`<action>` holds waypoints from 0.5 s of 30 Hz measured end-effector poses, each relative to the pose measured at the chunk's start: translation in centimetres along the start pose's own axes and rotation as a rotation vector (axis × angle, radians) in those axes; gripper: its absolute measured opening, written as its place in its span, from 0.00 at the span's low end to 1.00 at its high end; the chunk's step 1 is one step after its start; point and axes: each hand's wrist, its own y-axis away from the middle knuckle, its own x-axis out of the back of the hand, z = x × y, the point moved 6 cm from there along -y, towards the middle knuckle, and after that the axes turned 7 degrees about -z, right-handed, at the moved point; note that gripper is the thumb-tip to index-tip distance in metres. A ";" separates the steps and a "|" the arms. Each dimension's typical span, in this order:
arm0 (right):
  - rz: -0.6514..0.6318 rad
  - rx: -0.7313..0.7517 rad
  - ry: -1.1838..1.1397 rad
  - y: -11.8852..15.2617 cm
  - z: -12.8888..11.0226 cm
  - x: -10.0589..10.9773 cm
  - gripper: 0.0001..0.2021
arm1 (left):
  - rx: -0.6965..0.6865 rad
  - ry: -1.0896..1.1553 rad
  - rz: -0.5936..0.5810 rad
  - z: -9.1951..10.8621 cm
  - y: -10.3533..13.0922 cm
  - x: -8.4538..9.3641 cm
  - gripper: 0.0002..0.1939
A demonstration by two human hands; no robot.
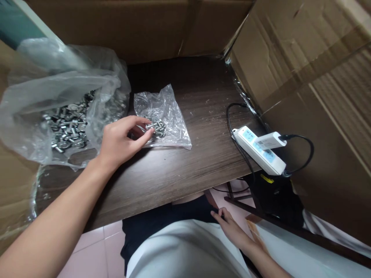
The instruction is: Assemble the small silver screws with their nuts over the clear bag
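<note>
My left hand (123, 137) reaches over the table, its thumb and forefinger closing at the edge of a small pile of metal bolts (159, 128). A bolt shows between the fingertips; the other fingers are partly hidden. The pile lies on a small flat clear plastic bag (177, 129). Left of it, a large translucent plastic bag (26, 104) gapes and holds many more loose bolts (71, 129). Low beside my lap, my right hand (230, 226) rests near the dark shorts, thumb apart from loosely curled fingers, with nothing visible in it.
A white power strip (262, 154) with a plugged-in white adapter (271, 141) and black cables sits at the right edge of the dark wooden table (139, 181). Cardboard walls (139, 27) enclose the back and sides. A green-and-white panel (23, 23) leans at the upper left.
</note>
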 end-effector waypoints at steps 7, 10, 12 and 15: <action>-0.313 0.104 0.386 4.4 -5.8 0.8 0.12 | -0.021 -0.006 -0.021 0.2 0.0 -0.2 0.07; -0.538 0.361 0.510 9.6 -14.4 2.2 0.12 | -0.005 0.004 -0.015 0.1 0.0 -0.3 0.07; -0.590 0.632 0.484 12.0 -21.3 2.9 0.10 | 0.005 0.016 -0.011 0.0 0.1 -0.3 0.07; -0.339 1.083 0.399 11.7 -30.8 3.8 0.11 | -0.001 0.025 -0.022 0.1 0.1 -0.2 0.07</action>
